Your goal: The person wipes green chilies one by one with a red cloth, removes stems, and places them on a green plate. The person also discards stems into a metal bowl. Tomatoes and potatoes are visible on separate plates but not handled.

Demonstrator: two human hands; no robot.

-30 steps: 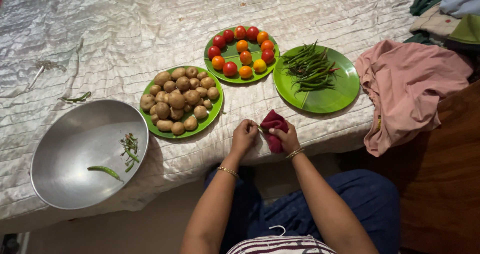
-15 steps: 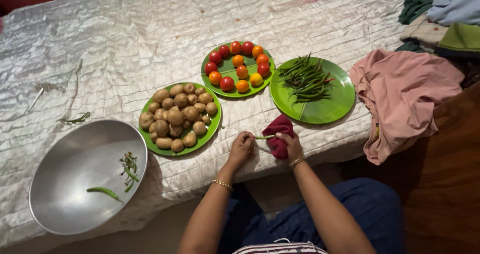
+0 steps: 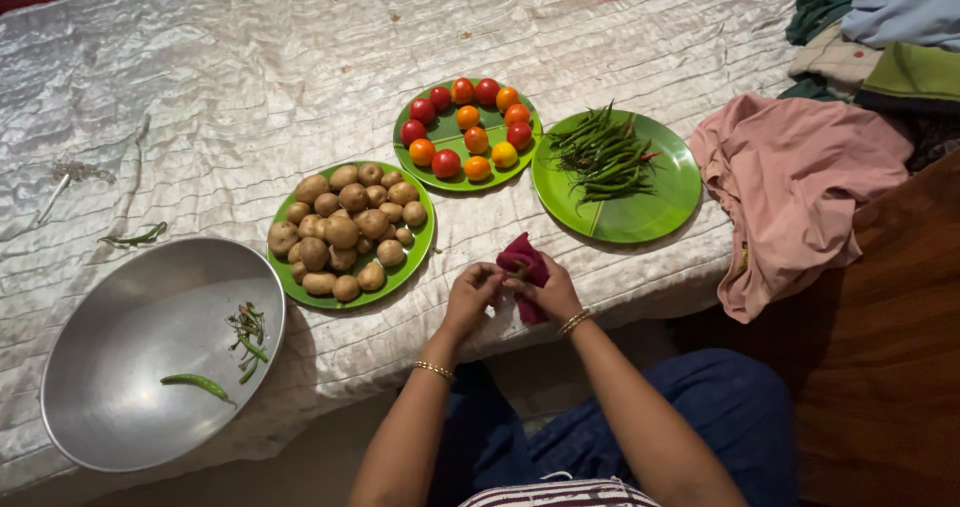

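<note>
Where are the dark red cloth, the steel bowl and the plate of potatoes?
dark red cloth (image 3: 522,257), head view, upper fold.
steel bowl (image 3: 120,367), head view, bare inner wall.
plate of potatoes (image 3: 424,235), head view, green right rim.

Cloth (image 3: 524,267): dark red, small, soft, crumpled into a bunch with folds showing; held at the near edge of the cloth-covered surface, just in front of the gap between two green plates. Its upper part sticks up above the fingers, its lower part hangs down beside the palm. Right hand (image 3: 553,292) is wrapped around it from the right side. Left hand (image 3: 472,293) meets it from the left, fingertips pinched against the bunch. Chilli: a thin green piece seems to sit between the two hands against the cloth, mostly hidden by the fingers, too small to tell clearly.
</note>
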